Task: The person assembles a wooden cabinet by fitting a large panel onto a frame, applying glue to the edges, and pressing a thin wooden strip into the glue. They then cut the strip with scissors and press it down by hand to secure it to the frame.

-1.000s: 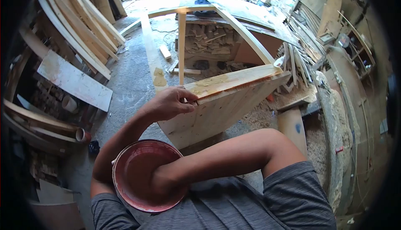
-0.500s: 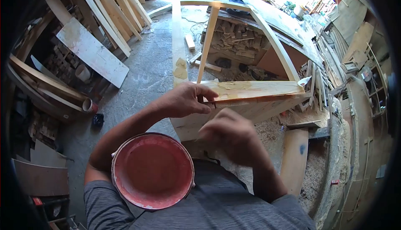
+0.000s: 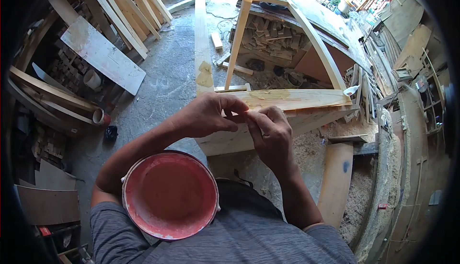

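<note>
My left hand [image 3: 211, 115] is closed in a pinch at the near edge of a pale wooden frame [image 3: 297, 100]. Its fingertips meet those of my right hand [image 3: 272, 132], which is also pinched closed at that edge. Whatever lies between the fingers is too small or hidden to name. Yellowish smears mark the frame's top face, and a thin orange-brown line runs along its near edge. Against my left arm and chest sits a round red bucket-like container [image 3: 211, 182], reddish inside. A small white object [image 3: 351, 90] rests on the frame's right corner.
Long boards [image 3: 129, 10] lean at the upper left beside a white panel [image 3: 103, 55]. Scrap wood [image 3: 273, 36] is heaped beyond the frame. A curved plywood piece [image 3: 335, 182] and sawdust lie at the right. A small black object [image 3: 110, 133] is on the concrete floor [image 3: 158, 79].
My right hand, blurred and apart from the left before, has moved up and in to meet the left fingertips at the frame's edge. The view has shifted slightly.
</note>
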Tool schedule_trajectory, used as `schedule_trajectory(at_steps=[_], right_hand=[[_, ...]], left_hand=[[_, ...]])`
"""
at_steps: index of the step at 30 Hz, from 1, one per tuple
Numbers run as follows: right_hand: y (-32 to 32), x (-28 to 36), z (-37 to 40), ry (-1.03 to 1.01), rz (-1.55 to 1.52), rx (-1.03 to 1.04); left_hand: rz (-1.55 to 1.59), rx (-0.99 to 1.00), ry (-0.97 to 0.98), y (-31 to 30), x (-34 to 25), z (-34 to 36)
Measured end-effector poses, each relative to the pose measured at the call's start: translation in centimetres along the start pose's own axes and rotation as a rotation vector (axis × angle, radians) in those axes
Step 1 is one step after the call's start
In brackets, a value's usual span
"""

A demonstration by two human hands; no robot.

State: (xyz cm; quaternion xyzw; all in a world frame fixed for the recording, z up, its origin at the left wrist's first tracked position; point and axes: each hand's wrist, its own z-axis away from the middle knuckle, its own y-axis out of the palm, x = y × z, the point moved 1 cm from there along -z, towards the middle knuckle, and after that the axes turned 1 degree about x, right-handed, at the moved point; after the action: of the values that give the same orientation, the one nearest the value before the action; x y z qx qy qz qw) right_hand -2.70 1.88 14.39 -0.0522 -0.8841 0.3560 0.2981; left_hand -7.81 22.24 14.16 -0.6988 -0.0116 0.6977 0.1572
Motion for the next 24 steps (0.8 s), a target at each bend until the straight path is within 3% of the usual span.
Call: schedule_trajectory(at_steps=[8, 14, 17, 24], right_hand=[[0.3, 1.5, 0.4, -0.099, 0.2, 0.004], [0.4, 0.5, 0.9, 0.061, -0.013, -0.042], [0.8, -0.4, 1.2, -0.165, 0.082, -0.078], [0.5, -0.4, 1.3, -0.235, 0.174, -0.019]], left_hand=[[-0.091, 0.002, 0.025, -0.1, -0.3, -0.2], [-0.001, -0.009, 0.008, -0.2, 0.2, -0.2], [-0.04, -0.012, 0.005, -0.3, 0.1, 0.0], [0.024, -0.001, -0.035, -0.2, 0.0, -0.2]])
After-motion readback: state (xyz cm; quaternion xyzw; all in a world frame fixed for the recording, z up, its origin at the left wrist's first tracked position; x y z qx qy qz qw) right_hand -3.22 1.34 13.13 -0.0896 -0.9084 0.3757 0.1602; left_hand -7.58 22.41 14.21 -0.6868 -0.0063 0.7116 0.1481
